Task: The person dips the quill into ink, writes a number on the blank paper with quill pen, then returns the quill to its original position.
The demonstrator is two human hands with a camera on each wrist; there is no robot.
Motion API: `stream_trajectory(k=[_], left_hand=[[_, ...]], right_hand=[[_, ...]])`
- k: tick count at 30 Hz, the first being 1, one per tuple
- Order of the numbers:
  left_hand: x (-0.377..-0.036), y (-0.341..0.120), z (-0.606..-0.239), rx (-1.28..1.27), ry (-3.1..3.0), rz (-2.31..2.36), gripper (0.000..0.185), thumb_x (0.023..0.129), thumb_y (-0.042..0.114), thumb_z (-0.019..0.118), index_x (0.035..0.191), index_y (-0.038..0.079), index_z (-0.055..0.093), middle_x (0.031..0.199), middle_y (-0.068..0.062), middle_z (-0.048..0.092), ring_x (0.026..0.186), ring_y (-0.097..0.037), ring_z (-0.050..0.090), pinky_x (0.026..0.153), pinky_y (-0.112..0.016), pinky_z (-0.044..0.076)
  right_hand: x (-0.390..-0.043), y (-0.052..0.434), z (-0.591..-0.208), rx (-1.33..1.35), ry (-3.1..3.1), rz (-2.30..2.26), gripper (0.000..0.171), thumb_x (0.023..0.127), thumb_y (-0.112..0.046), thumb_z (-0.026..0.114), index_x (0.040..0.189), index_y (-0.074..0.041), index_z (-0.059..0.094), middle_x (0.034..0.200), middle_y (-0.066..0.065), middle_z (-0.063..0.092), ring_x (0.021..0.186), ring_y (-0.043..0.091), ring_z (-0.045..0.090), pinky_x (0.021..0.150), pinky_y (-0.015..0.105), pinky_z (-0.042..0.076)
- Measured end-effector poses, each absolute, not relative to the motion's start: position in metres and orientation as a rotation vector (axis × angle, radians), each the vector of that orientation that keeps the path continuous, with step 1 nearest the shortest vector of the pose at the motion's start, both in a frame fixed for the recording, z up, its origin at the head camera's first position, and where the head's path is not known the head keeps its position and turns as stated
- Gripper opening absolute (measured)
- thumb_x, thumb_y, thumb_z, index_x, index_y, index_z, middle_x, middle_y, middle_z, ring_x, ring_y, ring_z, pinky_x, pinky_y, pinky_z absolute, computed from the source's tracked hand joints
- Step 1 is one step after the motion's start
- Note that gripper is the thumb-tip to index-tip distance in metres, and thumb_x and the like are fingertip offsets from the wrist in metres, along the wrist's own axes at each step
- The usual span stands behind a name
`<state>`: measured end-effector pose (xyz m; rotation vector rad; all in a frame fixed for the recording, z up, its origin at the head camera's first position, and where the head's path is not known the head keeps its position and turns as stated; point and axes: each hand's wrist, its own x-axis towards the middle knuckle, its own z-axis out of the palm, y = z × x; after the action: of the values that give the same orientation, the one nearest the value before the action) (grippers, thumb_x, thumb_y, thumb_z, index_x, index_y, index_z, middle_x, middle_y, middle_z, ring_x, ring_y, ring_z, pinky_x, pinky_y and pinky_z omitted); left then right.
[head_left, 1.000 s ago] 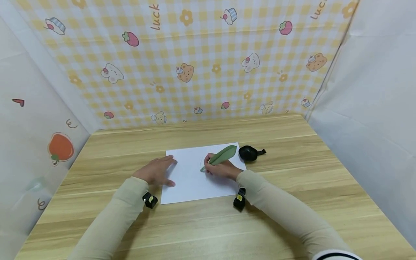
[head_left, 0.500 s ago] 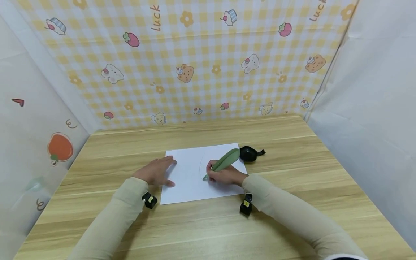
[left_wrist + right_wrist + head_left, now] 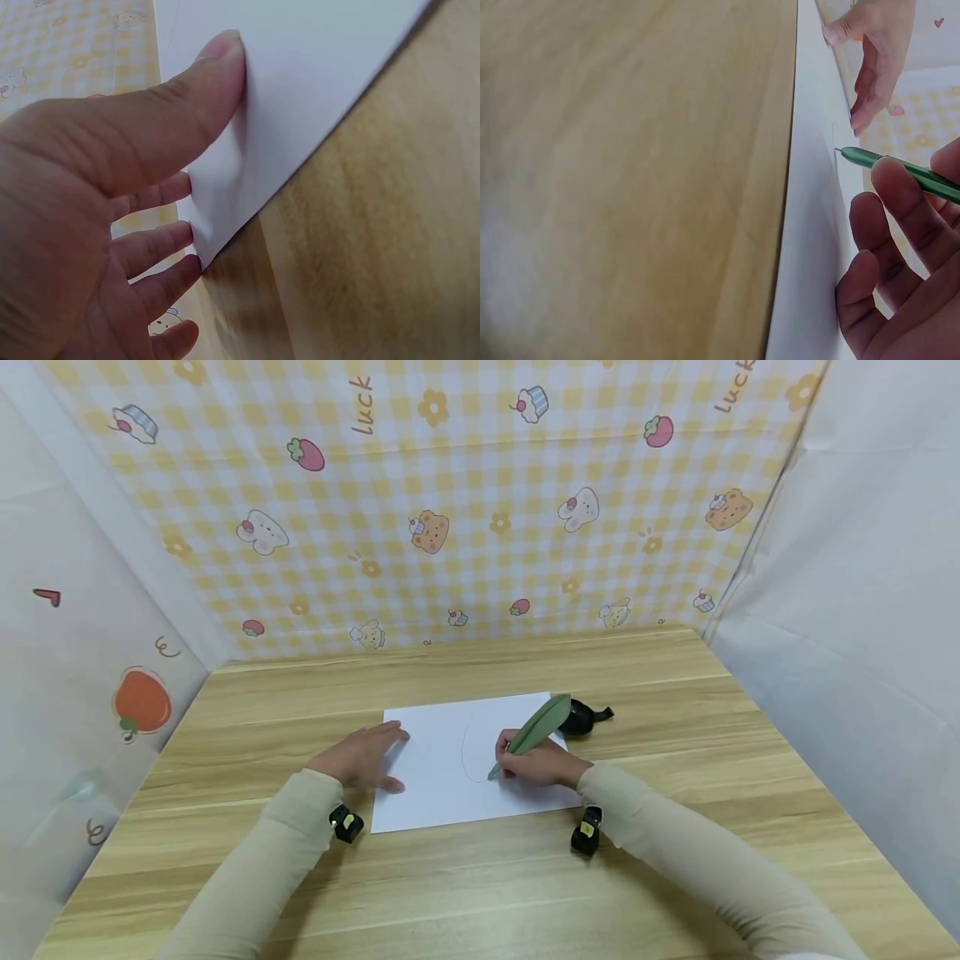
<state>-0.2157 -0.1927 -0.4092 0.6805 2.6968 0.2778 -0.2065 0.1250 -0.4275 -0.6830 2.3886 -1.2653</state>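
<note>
Yellow-and-white checked cloth [image 3: 498, 556], printed with cupcakes, bears and strawberries, hangs behind a wood-grain desk [image 3: 465, 893]; white sheeting [image 3: 862, 560] closes the right side, and the left wall [image 3: 67, 660] bears a large orange-red fruit print. On the desk lies a white sheet of paper [image 3: 431, 777], and over its right half is a green leaf-topped pen [image 3: 544, 720]. Its tip points down and to the person's left, towards the near side, while its long axis slants up to the right, the broad leaf end rising away from the person. Pinched between thumb and fingers, the pen is in the grasp of the right hand [image 3: 536, 763], its tip at the end of a thin curved line [image 3: 462, 750] that bends like a shallow U. The left hand [image 3: 362, 757] grasps nothing; its fingers and thumb are spread across the paper's left edge.

"luck" can be read twice on the cloth, turned sideways. Yellow labels on the black wrist devices [image 3: 587, 832] are too small to read.

Just beyond the paper's right edge sits a rounded black object [image 3: 581, 718] with a short stem pointing right; the leaf overlaps its left side in the head view. The right hand hides part of the paper.
</note>
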Motion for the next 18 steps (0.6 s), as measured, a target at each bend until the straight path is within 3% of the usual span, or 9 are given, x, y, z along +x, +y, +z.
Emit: stream_trajectory(k=[18], left_hand=[[-0.214, -0.192, -0.407, 0.702, 2.695, 0.281, 0.083, 0.077, 0.039, 0.08, 0.142, 0.003, 0.043, 0.154, -0.022, 0.028, 0.141, -0.039, 0.025, 0.114, -0.054, 0.02]], right_hand=[[-0.232, 0.122, -0.428, -0.579, 2.473, -1.285, 0.009, 0.091, -0.012, 0.05, 0.087, -0.009, 0.057, 0.072, 0.001, 0.065, 0.065, 0.014, 0.055, 0.06, 0.026, 0.043]])
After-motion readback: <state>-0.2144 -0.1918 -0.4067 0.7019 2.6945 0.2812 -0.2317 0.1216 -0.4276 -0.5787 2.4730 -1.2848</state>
